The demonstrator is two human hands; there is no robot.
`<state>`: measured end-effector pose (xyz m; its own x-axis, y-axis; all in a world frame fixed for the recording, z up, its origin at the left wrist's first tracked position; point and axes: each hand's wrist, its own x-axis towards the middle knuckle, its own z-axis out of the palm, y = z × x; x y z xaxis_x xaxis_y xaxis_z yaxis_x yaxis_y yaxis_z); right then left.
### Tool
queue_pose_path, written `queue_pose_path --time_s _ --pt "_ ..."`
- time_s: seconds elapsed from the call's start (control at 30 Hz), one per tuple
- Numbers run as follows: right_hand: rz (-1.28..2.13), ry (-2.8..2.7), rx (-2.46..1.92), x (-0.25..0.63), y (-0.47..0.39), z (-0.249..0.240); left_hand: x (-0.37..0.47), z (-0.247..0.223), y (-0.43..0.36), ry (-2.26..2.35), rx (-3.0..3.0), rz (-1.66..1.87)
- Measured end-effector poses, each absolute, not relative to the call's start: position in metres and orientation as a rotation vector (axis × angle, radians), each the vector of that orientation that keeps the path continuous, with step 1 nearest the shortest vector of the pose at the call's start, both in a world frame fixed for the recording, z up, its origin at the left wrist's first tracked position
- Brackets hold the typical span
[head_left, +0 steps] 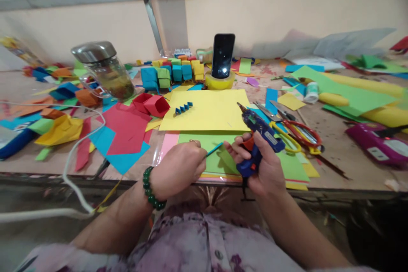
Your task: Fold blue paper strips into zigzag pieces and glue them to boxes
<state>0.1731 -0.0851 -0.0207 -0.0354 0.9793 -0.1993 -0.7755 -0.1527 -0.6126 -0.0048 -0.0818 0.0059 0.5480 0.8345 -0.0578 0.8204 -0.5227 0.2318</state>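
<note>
My right hand (264, 165) grips a blue hot glue gun (259, 136), its nozzle pointing up and left over a yellow paper sheet (210, 112). My left hand (183, 163), with a green bead bracelet at the wrist, is closed on a narrow blue paper strip (214, 149). The strip's free end sticks out to the right, close to the fingertips of my right hand. A small zigzag-folded blue paper piece (184, 109) lies on the yellow sheet. Green paper (225, 163) lies beneath both hands.
Folded paper boxes (156, 105) and colored blocks (164, 77) stand at left and behind. A glass jar (110, 76), a phone (223, 56) on a yellow tape roll (219, 81), scissors (301, 131) and a purple device (379, 142) surround the sheet. A white cable (72, 153) crosses the left.
</note>
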Motion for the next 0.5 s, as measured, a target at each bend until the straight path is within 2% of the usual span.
queue_pose_path --time_s 0.3,0.4,0.5 --pt "1.605 -0.392 -0.678 0.173 -0.086 -0.021 -0.018 0.004 -0.067 1.308 2.012 0.447" --pt "1.565 -0.390 -0.698 0.172 -0.086 -0.021 -0.018 0.004 -0.071 1.257 1.856 0.449" --pt "1.556 -0.397 -0.727 0.171 -0.087 -0.021 -0.013 0.001 -0.077 1.355 2.016 0.414"
